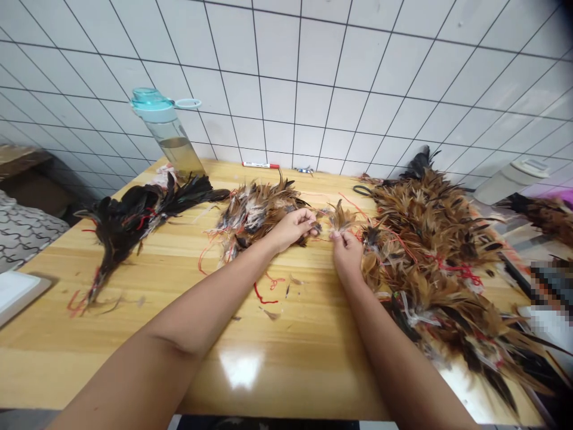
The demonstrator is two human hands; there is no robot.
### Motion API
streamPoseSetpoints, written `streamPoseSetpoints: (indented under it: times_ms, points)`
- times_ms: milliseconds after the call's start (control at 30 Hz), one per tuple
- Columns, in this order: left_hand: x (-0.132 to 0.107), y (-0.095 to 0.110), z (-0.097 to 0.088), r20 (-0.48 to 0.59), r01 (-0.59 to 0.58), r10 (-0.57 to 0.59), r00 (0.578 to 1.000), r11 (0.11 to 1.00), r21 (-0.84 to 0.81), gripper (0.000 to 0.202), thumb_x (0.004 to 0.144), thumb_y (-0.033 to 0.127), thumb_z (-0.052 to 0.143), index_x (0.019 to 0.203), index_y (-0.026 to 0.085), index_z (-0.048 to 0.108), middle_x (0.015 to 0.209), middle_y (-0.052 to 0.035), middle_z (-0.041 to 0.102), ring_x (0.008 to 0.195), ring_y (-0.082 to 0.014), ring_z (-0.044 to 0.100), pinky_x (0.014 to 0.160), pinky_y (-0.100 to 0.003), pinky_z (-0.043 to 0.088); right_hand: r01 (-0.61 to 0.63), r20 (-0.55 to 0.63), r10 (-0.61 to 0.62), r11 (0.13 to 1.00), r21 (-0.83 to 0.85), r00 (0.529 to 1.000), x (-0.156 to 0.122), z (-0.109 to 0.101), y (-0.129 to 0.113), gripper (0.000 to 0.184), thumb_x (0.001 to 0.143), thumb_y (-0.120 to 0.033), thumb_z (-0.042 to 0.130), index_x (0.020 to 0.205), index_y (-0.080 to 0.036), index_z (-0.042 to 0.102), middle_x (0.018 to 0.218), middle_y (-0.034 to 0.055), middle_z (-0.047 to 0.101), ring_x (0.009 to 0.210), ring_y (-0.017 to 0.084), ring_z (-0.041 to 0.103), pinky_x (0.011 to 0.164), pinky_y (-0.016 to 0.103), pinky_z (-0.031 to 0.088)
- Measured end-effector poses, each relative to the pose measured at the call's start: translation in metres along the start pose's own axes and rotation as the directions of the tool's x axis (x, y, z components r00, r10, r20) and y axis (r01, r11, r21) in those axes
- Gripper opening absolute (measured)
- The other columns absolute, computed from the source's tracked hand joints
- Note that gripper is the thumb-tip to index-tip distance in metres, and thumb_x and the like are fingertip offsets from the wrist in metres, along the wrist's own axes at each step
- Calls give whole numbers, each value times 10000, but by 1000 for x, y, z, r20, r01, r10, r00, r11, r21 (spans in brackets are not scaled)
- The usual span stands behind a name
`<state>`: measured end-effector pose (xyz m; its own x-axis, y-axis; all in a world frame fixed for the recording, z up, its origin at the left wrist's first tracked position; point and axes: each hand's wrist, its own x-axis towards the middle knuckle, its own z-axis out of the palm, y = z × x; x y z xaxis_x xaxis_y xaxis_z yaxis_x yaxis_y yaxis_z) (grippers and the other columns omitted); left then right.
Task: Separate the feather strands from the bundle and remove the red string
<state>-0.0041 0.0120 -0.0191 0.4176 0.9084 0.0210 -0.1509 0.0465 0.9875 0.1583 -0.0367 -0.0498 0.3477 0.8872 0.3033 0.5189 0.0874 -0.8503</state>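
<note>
In the middle of the table, my right hand (348, 254) pinches a small bunch of brown feathers (342, 216) by its base, tips pointing up and away. Just left of it, my left hand (293, 230) is closed, thumb against fingers, with a small dark feather (317, 228) showing at the fingertips. A gap separates the two hands. Behind and left of my left hand lies a pile of brown and whitish feathers (259, 206). A large heap of brown feather bundles (439, 239) spreads to the right of my right hand, some tied with red string (465, 272).
A bundle of black feathers (129, 221) lies on the left of the wooden table (286, 370). Behind it stands a turquoise-lidded bottle (172, 131). A red-capped marker (259, 165) lies by the tiled wall (286, 89). Scissors handles (362, 190) show beside the heap. Red thread (265, 295) lies in front.
</note>
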Motion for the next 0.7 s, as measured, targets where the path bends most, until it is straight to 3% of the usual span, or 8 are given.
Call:
streamPoseSetpoints:
  times_ms: [167,400,700]
  points:
    - [-3,-3,7,-1,56,-56,998,997,-55,200,778,247,672,800,141,503,642,-12,662,491,-54,515,505,-163,348,-3,47,0,998,70,999,1,0,3,292,801,-402,502,707,-183,671,717,49,657,722,196,576,714,315,432]
    - [-6,-6,12,-35,101,-106,994,988,-114,238,757,250,702,786,142,492,657,-9,665,534,-67,587,540,-169,414,91,52,-89,995,-41,995,0,4,10,276,814,-358,522,615,-196,625,670,38,602,680,183,524,674,307,407]
    - [-7,-3,11,-41,201,-223,974,931,-306,165,764,88,651,805,129,497,728,-47,683,636,-122,682,596,-201,510,142,109,-135,988,-63,985,-2,5,10,264,827,-323,509,607,-204,594,705,50,575,705,192,524,694,322,421]
